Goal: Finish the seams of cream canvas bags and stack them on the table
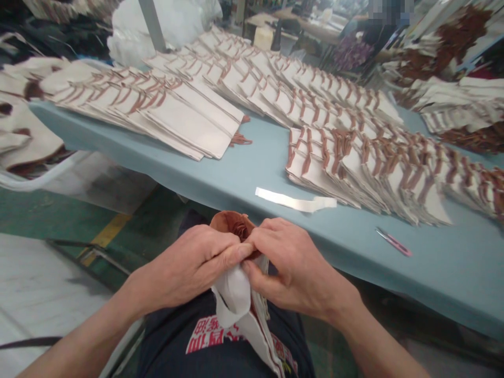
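Over my lap, my left hand [192, 258] and my right hand [293, 265] meet, both closed on one bundle of cloth pieces [226, 220]. Brown fabric shows at its upper end, above the fingers. White layers with brown edges hang below, down across my dark apron [165, 341]. A white cloth strip [235, 296] loops down beneath my thumbs. My thumbs and bent fingers press together at the middle of the bundle, so the exact spot they pinch is hidden.
On the blue-covered table [260, 163] ahead lie overlapping rows of white, brown-edged cloth pieces [189, 115]. Near its front edge are a loose white strip [283, 199] and pink-handled thread snips [394, 242]. A white tub [86, 181] with cloth stands left.
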Demonstrator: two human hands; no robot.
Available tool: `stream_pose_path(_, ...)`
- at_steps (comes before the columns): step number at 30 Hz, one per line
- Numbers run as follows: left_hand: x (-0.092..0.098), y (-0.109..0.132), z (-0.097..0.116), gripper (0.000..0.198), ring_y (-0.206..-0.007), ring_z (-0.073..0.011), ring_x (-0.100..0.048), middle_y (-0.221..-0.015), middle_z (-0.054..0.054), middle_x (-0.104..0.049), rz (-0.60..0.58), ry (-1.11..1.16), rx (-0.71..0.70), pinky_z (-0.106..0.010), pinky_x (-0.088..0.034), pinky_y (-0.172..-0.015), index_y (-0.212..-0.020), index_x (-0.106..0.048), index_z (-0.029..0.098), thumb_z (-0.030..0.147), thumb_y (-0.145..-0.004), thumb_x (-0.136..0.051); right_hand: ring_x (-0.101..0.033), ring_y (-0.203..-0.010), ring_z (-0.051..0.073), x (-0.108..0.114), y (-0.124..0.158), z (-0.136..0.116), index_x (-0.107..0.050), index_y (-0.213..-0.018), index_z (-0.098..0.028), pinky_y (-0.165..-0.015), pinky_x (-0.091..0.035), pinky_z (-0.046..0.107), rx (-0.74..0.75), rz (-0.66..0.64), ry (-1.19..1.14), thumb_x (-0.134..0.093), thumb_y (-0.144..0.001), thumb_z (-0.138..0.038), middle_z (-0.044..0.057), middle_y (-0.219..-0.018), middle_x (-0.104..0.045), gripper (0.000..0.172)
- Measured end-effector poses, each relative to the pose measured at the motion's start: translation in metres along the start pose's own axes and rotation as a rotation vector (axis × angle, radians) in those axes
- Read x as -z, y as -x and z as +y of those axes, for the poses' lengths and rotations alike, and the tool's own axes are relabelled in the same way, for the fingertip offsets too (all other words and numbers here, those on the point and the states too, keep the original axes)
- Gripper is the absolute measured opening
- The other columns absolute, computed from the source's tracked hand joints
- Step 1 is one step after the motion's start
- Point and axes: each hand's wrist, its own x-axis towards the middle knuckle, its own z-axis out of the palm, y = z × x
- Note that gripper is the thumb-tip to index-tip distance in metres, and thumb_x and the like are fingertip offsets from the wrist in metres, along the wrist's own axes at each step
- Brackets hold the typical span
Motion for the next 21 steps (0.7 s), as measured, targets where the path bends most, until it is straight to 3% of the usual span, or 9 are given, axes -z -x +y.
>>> stream_pose_path(6, -0.006, -0.001, -0.013, 0.050, -0.055, -0.0105, -0.033, -0.062, 0.004, -0.038, -0.193, 0.341, 0.118, -0.023, -0.027, -0.049, -0.067, -0.046, 0.019, 0.048, -0.107, -0.042, -0.054, -0.078, 0.019, -0.006, 0.001, 0.009, -0.056, -0.082, -0.021, -0.083, -0.043, 0.035, -0.003, 0.019, -0.167, -0.059, -0.086, -0.013, 0.002, -0.078, -0.064, 0.010)
stream_pose_path(9, -0.008, 0.001, -0.019, 0.049, -0.053, -0.0100, -0.030, -0.060, 0.006, -0.034, -0.220, 0.416, 0.106, -0.023, -0.024, -0.046, -0.066, -0.046, 0.019, 0.050, -0.105, -0.046, -0.055, -0.081, 0.018, -0.008, 0.003, 0.014, -0.055, -0.085, -0.021, -0.083, -0.044, 0.033, -0.022, 0.017, -0.323, -0.061, -0.084, -0.014, 0.001, -0.083, -0.063, 0.010)
stream_pose_path(14, -0.013, 0.008, -0.017, 0.044, -0.052, -0.0077, -0.030, -0.060, 0.007, -0.030, -0.070, 0.136, -0.016, -0.022, -0.022, -0.049, -0.063, -0.036, 0.019, 0.028, -0.104, -0.047, -0.056, -0.084, 0.020, -0.007, 0.007, 0.021, -0.056, -0.090, -0.021, -0.083, -0.044, 0.035, -0.023, -0.038, -0.360, -0.052, -0.089, -0.020, 0.003, -0.088, -0.064, 0.005)
stream_pose_path(17, -0.018, 0.016, -0.015, 0.041, -0.051, -0.0064, -0.032, -0.059, 0.008, -0.032, 0.022, -0.106, -0.088, -0.023, -0.021, -0.051, -0.063, -0.037, 0.018, 0.020, -0.102, -0.050, -0.056, -0.080, 0.021, -0.010, 0.006, 0.023, -0.056, -0.083, -0.022, -0.084, -0.043, 0.038, 0.033, -0.021, -0.282, -0.038, -0.098, -0.019, 0.004, -0.081, -0.066, 0.023)
stream_pose_path(21, -0.027, 0.024, -0.017, 0.037, -0.050, -0.0070, -0.039, -0.057, 0.009, -0.042, 0.068, -0.238, -0.112, -0.024, -0.024, -0.052, -0.064, -0.042, 0.019, 0.018, -0.099, -0.054, -0.047, -0.063, 0.018, -0.021, 0.006, 0.021, -0.047, -0.067, -0.023, -0.074, -0.039, 0.036, 0.099, 0.008, -0.163, -0.032, -0.106, -0.024, 0.001, -0.062, -0.055, 0.041)
